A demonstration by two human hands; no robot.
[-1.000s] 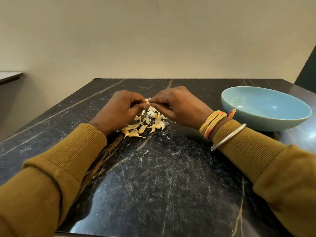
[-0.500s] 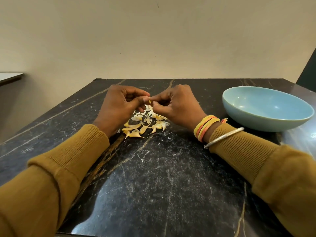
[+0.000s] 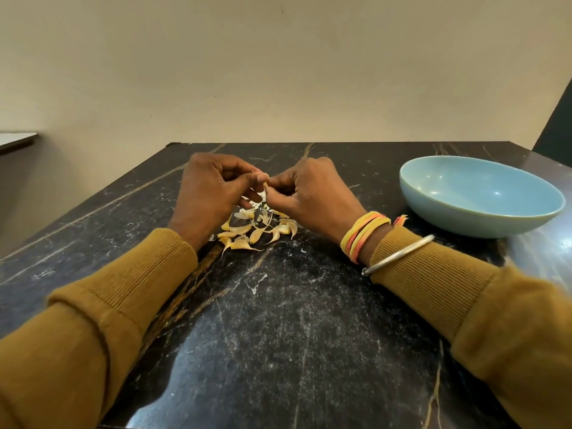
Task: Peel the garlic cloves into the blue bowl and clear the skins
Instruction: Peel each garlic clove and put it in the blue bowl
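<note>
A small pile of yellowish garlic cloves (image 3: 257,229) with thin white skins lies on the black marble table (image 3: 278,320). Just above the pile, my left hand (image 3: 210,193) and my right hand (image 3: 309,193) meet fingertip to fingertip, both pinching one garlic clove (image 3: 265,186), which is mostly hidden by the fingers. A strip of pale skin hangs from it. The blue bowl (image 3: 479,196) stands to the right of my right hand and looks empty.
Small white skin flakes are scattered on the table around the pile. A beige wall rises behind the table's far edge. A pale ledge (image 3: 15,140) shows at the far left. The table's right edge runs just past the bowl.
Both hands have lifted a little from the pile with the clove pinched between them. The pile and the bowl have stayed where they were.
</note>
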